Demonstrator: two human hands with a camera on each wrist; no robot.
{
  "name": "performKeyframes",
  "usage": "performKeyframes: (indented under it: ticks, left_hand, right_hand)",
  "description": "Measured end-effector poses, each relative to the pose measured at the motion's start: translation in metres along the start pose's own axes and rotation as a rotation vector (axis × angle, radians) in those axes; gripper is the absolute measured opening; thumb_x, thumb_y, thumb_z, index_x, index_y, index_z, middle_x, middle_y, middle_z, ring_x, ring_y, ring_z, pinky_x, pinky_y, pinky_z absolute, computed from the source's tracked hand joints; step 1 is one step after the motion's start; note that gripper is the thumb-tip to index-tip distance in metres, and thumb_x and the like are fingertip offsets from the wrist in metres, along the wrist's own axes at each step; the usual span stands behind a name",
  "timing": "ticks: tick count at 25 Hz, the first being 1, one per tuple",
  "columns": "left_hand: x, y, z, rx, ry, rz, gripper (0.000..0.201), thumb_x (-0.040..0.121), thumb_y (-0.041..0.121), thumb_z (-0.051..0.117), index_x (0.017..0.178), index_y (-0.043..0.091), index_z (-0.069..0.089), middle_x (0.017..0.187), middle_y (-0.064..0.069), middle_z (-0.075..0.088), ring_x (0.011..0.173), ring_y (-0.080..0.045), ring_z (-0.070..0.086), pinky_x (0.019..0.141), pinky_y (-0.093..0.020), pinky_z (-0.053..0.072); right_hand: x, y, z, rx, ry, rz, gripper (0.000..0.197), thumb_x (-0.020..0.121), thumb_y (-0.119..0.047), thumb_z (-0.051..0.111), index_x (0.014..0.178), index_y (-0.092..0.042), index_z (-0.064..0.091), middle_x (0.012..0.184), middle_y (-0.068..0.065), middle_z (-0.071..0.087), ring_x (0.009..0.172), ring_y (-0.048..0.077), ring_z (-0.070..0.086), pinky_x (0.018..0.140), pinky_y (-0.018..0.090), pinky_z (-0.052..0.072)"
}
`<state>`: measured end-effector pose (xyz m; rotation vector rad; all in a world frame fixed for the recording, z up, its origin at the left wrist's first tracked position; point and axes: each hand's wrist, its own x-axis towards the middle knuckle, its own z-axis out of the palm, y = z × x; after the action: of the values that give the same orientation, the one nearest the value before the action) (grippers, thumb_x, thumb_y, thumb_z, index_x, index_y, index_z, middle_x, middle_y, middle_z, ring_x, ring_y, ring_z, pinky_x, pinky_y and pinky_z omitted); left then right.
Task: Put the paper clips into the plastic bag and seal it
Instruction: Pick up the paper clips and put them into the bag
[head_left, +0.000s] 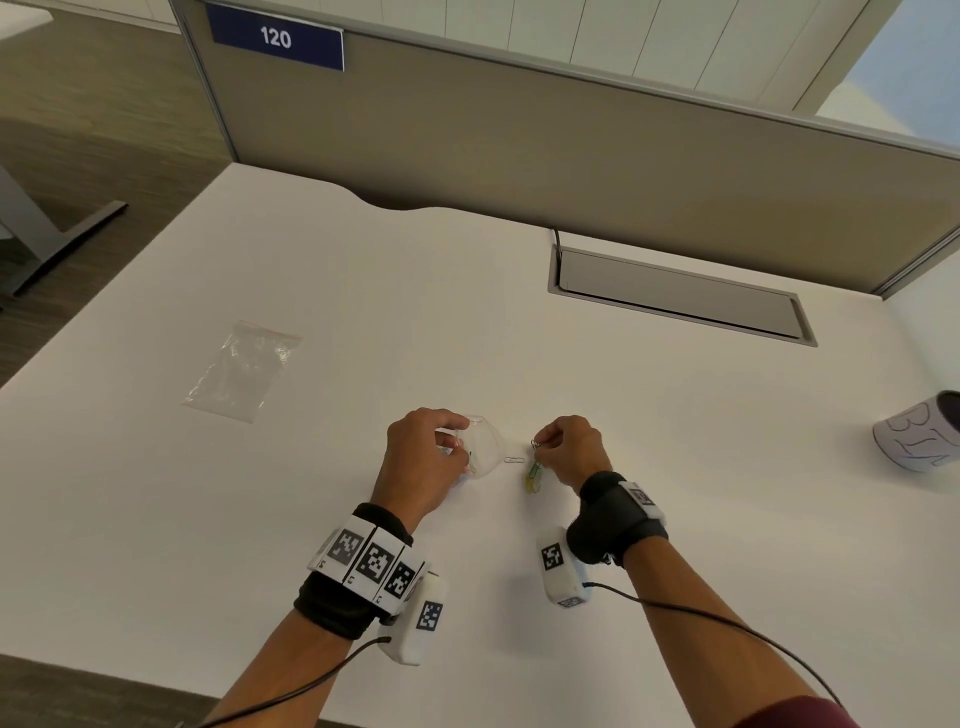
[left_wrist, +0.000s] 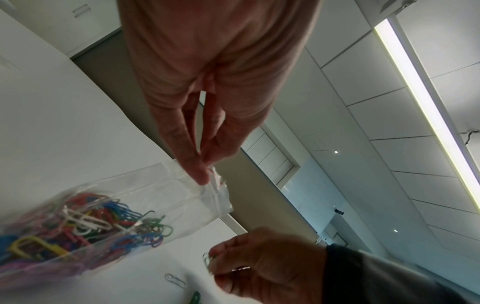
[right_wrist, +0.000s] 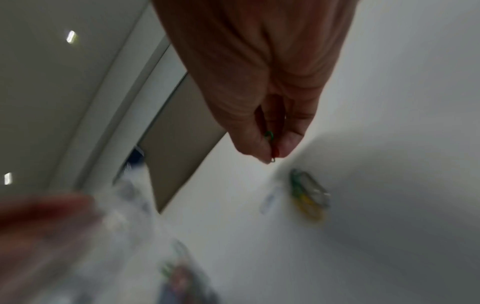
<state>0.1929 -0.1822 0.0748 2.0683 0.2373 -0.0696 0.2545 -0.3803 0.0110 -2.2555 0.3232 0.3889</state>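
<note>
My left hand (head_left: 423, 457) pinches the open mouth of a clear plastic bag (left_wrist: 166, 197) between thumb and forefinger; the bag's lower part is full of coloured paper clips (left_wrist: 85, 232). In the head view the bag mouth (head_left: 485, 448) bulges to the right of that hand. My right hand (head_left: 569, 447) pinches a few paper clips (right_wrist: 271, 144), green and red among them, just right of the bag. A silver clip (head_left: 514, 460) lies on the white desk between the hands. A green and a yellow clip (head_left: 533, 475) lie below the right fingers.
A second, empty clear bag (head_left: 241, 371) with a red strip lies flat at the left of the desk (head_left: 363, 322). A grey cable hatch (head_left: 680, 296) sits at the back right. A white cup (head_left: 922, 439) marked with letters stands at the right edge. A partition wall bounds the back.
</note>
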Motion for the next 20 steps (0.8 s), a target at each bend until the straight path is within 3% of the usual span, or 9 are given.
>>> performKeyframes:
  ticks: [4, 6, 8, 10, 13, 15, 17, 19, 20]
  left_hand:
    - [0.0, 0.001, -0.001, -0.015, -0.01, -0.016, 0.03, 0.079, -0.008, 0.065, 0.105, 0.006, 0.071, 0.109, -0.01, 0.068, 0.084, -0.017, 0.067, 0.05, -0.003, 0.049]
    - [0.001, 0.002, -0.001, -0.01, -0.011, -0.019, 0.031, 0.079, -0.006, 0.067, 0.107, 0.006, 0.07, 0.112, -0.01, 0.068, 0.087, -0.017, 0.067, 0.049, -0.006, 0.049]
    - [0.001, 0.003, -0.001, -0.003, -0.015, -0.027, 0.033, 0.08, -0.004, 0.069, 0.111, 0.005, 0.069, 0.115, -0.011, 0.068, 0.09, -0.017, 0.066, 0.055, -0.007, 0.047]
    - [0.001, 0.004, 0.0, -0.008, -0.018, -0.038, 0.034, 0.081, -0.003, 0.07, 0.113, 0.006, 0.068, 0.118, -0.01, 0.067, 0.09, -0.015, 0.065, 0.06, -0.009, 0.048]
    - [0.001, 0.004, -0.001, 0.011, -0.014, -0.035, 0.035, 0.082, 0.0, 0.07, 0.116, 0.007, 0.066, 0.121, -0.01, 0.066, 0.088, -0.011, 0.061, 0.064, -0.01, 0.047]
    - [0.001, 0.002, -0.003, 0.003, -0.016, -0.037, 0.035, 0.082, -0.001, 0.07, 0.115, 0.006, 0.066, 0.122, -0.01, 0.065, 0.09, -0.011, 0.06, 0.056, -0.005, 0.046]
    - [0.001, 0.001, -0.002, -0.008, -0.016, -0.04, 0.034, 0.081, -0.002, 0.07, 0.115, 0.005, 0.066, 0.123, -0.01, 0.064, 0.092, -0.013, 0.061, 0.05, -0.005, 0.047]
    - [0.002, 0.0, -0.003, 0.001, -0.009, -0.019, 0.033, 0.081, -0.003, 0.069, 0.113, 0.005, 0.068, 0.12, -0.01, 0.066, 0.092, -0.015, 0.065, 0.057, -0.008, 0.048]
    - [0.002, -0.001, -0.002, 0.009, -0.008, -0.003, 0.032, 0.081, -0.004, 0.069, 0.111, 0.006, 0.069, 0.118, -0.01, 0.067, 0.091, -0.015, 0.066, 0.06, -0.008, 0.049]
  right_hand:
    - [-0.022, -0.033, -0.029, 0.432, -0.209, -0.06, 0.013, 0.077, 0.01, 0.066, 0.084, -0.001, 0.065, 0.073, 0.011, 0.064, 0.063, 0.02, 0.059, 0.061, 0.021, 0.055]
    - [-0.03, -0.056, -0.036, 0.38, -0.378, -0.137, 0.012, 0.079, 0.008, 0.066, 0.089, 0.0, 0.066, 0.074, 0.01, 0.066, 0.064, 0.016, 0.062, 0.063, 0.019, 0.055]
    - [-0.036, -0.076, -0.034, 0.166, -0.454, -0.204, 0.011, 0.08, 0.005, 0.068, 0.09, 0.001, 0.068, 0.077, 0.009, 0.069, 0.064, 0.014, 0.064, 0.065, 0.02, 0.056]
    - [-0.038, -0.086, -0.024, 0.006, -0.43, -0.223, 0.013, 0.078, 0.0, 0.071, 0.091, 0.001, 0.07, 0.082, 0.012, 0.072, 0.067, 0.016, 0.067, 0.072, 0.026, 0.059]
    - [-0.04, -0.087, -0.011, -0.03, -0.359, -0.24, 0.019, 0.077, -0.008, 0.076, 0.095, -0.003, 0.071, 0.09, 0.014, 0.075, 0.078, 0.022, 0.073, 0.079, 0.034, 0.061]
    - [-0.041, -0.082, -0.011, 0.032, -0.297, -0.29, 0.018, 0.078, -0.009, 0.075, 0.095, -0.006, 0.071, 0.092, 0.011, 0.075, 0.083, 0.022, 0.073, 0.08, 0.035, 0.061]
    - [-0.04, -0.072, -0.018, 0.08, -0.133, -0.361, 0.013, 0.079, -0.006, 0.073, 0.092, -0.008, 0.071, 0.091, 0.007, 0.074, 0.085, 0.019, 0.071, 0.081, 0.031, 0.06]
    - [-0.036, -0.054, -0.026, -0.049, -0.002, -0.431, 0.015, 0.08, -0.002, 0.07, 0.093, -0.011, 0.07, 0.093, 0.004, 0.072, 0.089, 0.019, 0.068, 0.08, 0.028, 0.057]
    - [-0.033, -0.042, -0.028, -0.174, -0.01, -0.462, 0.02, 0.081, -0.002, 0.069, 0.097, -0.013, 0.07, 0.099, 0.005, 0.071, 0.095, 0.02, 0.066, 0.082, 0.031, 0.056]
